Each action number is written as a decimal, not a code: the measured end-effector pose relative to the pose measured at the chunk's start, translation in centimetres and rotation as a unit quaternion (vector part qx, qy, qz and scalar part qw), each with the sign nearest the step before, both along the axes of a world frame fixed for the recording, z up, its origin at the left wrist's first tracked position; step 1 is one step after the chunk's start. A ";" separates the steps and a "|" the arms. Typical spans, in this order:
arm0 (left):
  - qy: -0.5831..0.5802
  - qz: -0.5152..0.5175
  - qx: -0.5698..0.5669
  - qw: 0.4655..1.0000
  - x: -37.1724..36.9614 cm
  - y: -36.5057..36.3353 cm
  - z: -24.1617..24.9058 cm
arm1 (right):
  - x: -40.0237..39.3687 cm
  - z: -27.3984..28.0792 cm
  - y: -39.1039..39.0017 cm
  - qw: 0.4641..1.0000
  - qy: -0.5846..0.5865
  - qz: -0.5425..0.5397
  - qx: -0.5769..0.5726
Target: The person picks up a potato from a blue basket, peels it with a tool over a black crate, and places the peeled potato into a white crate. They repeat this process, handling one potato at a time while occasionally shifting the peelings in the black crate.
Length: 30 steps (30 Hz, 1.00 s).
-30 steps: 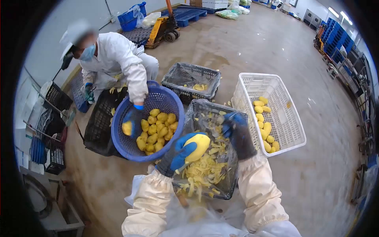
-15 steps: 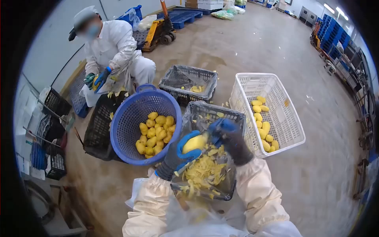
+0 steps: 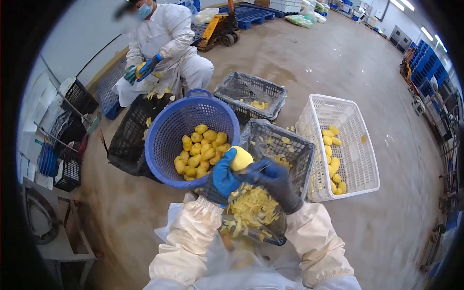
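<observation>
My left hand (image 3: pixel 223 179), in a blue-palmed glove, is closed around a peeled yellow potato (image 3: pixel 241 159), which it holds tilted upward. Close against the potato's right side is my right hand (image 3: pixel 276 182), gloved and curled round a thin dark peeler (image 3: pixel 259 167) that is blurred and mostly hidden by the fingers. Under both hands stands a black crate (image 3: pixel 305 166) lined with dark plastic, with a heap of potato peelings (image 3: pixel 253 207) in it. A blue basket (image 3: pixel 162 145) of yellow potatoes (image 3: pixel 203 151) is left of my hands.
At right is a white crate (image 3: pixel 360 145) with several peeled potatoes (image 3: pixel 334 164). Another black crate (image 3: pixel 251 92) with some peelings lies beyond. A co-worker (image 3: pixel 166 38) in white sits at upper left beside a black crate (image 3: pixel 130 137). A pallet jack (image 3: pixel 220 31) stands behind.
The potato in my left hand has tipped from lying sideways to pointing upward. My right hand has come down and nearer to it. The whole view has shifted, moving the containers rightward.
</observation>
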<state>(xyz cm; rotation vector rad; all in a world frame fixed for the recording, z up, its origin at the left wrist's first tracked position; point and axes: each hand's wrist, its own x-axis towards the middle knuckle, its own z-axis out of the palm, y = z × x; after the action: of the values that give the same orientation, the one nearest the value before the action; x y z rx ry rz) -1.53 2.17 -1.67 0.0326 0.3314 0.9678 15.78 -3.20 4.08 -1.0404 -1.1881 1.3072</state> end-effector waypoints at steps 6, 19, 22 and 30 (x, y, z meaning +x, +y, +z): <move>0.005 0.058 -0.002 0.998 0.7 0.2 -0.1 | 0.2 -1.7 1.8 0.994 0.001 -0.107 0.016; 0.020 0.051 -0.016 0.998 0.8 0.0 -0.7 | 3.4 -2.9 3.5 0.977 -0.070 -0.184 0.081; 0.053 0.066 -0.016 0.996 0.8 0.2 -0.2 | 3.7 -3.1 3.1 0.972 0.149 -0.180 0.027; -0.019 0.054 -0.087 0.995 0.6 0.2 0.7 | 2.1 0.1 2.7 0.987 0.108 -0.121 0.019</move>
<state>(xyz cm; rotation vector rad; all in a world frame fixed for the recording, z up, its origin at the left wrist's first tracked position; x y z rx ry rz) -0.92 2.40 -0.97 -0.1639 0.3849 1.0429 17.90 -0.52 4.14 -0.9566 -0.8910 1.1689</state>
